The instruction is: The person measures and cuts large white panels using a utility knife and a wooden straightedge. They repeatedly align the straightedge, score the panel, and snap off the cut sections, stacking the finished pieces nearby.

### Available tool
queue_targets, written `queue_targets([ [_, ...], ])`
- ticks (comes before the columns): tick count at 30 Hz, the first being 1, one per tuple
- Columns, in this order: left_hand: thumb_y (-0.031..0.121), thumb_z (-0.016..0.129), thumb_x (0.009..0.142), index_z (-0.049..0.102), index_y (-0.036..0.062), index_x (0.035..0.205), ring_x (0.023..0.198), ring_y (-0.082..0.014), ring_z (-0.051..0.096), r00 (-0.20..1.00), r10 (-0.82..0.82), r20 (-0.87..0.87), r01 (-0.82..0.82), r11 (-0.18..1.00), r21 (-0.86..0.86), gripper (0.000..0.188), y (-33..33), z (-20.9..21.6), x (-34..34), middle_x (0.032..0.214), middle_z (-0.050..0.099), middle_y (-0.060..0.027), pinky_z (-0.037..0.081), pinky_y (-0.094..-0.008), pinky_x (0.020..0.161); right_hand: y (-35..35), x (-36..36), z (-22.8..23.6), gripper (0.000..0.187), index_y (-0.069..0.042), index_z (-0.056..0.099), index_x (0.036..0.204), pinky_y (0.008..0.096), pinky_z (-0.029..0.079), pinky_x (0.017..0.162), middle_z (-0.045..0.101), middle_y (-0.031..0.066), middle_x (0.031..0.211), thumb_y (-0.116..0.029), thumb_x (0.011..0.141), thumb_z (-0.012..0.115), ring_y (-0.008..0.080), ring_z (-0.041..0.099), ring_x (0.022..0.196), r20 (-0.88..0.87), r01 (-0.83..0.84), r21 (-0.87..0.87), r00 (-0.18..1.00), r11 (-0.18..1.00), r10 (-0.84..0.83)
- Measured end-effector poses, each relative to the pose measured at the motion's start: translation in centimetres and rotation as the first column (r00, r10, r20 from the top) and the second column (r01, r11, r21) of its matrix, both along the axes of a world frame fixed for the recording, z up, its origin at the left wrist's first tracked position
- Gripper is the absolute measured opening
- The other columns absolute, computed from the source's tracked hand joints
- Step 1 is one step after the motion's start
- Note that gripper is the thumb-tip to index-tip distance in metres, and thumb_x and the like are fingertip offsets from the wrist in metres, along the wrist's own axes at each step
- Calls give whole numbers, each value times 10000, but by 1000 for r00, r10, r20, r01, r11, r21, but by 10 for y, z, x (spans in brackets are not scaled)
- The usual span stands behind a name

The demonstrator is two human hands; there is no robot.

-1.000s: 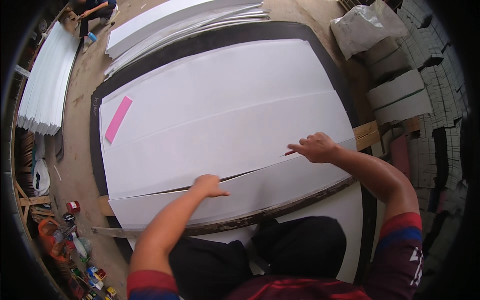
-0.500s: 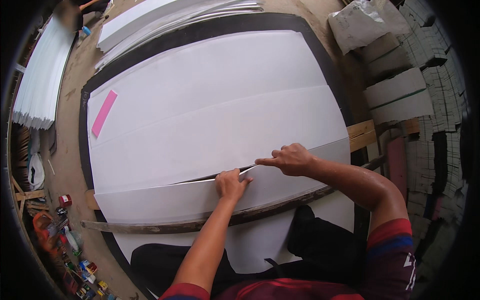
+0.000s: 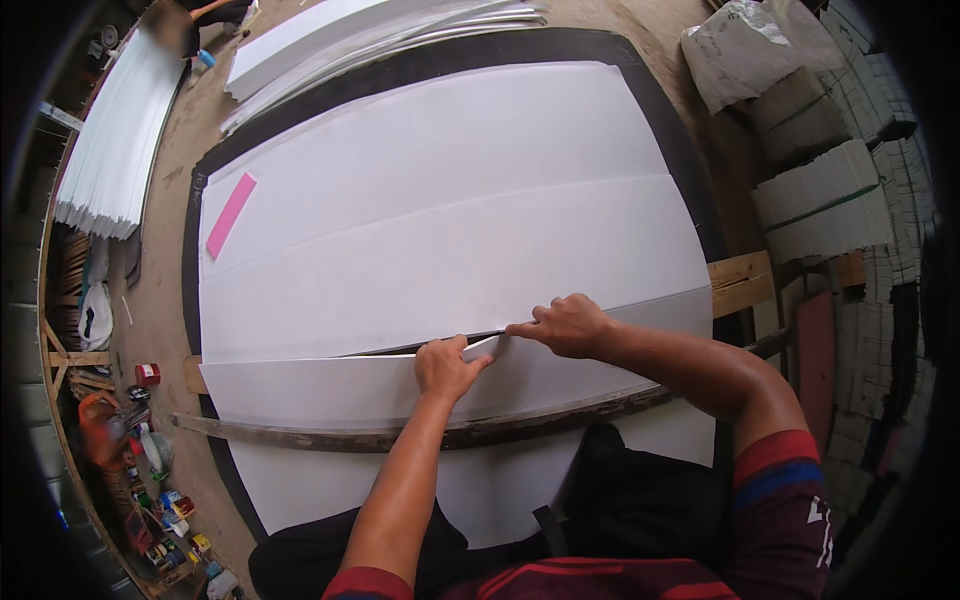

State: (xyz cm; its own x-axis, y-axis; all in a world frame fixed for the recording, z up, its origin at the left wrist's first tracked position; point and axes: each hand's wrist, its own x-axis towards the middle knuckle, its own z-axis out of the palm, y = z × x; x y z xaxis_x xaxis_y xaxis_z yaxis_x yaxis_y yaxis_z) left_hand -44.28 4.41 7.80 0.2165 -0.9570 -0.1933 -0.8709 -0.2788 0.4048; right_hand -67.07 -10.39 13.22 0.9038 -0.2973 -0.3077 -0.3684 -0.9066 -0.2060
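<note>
1. White sheet (image 3: 440, 230) lay flat on the black mat (image 3: 700, 190); my left hand (image 3: 447, 368) pinched its cut strip (image 3: 400, 385), my right hand (image 3: 568, 325) pressed just beside it.
2. Risk, I judged: pulling unevenly could tear the strip off-line.
3. Half a second before, my hands sat lower; a second before, well apart.

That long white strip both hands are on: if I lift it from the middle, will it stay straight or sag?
It will probably sag: the white strip is long, narrow and looks thin. It seems light, since the left hand and right hand raise its cut edge with fingertips alone. Its smooth surface might slide easily over the white sheet underneath.
</note>
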Motion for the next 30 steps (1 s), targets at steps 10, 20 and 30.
queue_targets([
  [10, 607, 929, 675, 644, 88, 697, 679, -325, 683, 999, 11, 49, -12, 1000, 19, 592, -2, 5, -1, 629, 652, -91, 526, -469, 622, -12, -19, 8, 286, -222, 743, 1231, 465, 622, 741, 769, 112, 929, -178, 1038, 536, 308, 786, 920, -150, -4, -9, 989, 1000, 2],
  [20, 751, 837, 726, 708, 89, 853, 800, -336, 733, 994, -81, 80, 60, 969, 238, 686, -16, 11, 2, 780, 735, -126, 564, -469, 713, -58, -144, 40, 374, -319, 729, 1358, 427, 635, 737, 786, 76, 945, -183, 1055, 558, 281, 797, 900, -354, 11, -164, 933, 986, -69],
  [30, 753, 805, 763, 734, 66, 1039, 990, -370, 750, 953, -294, -68, 302, 913, 273, 744, -82, -12, -121, 977, 783, -166, 565, -524, 845, -40, -161, 35, 147, -183, 729, 1076, 439, 601, 704, 767, 81, 937, -131, 948, 679, 297, 784, 850, -56, 267, -191, 958, 945, -282],
])
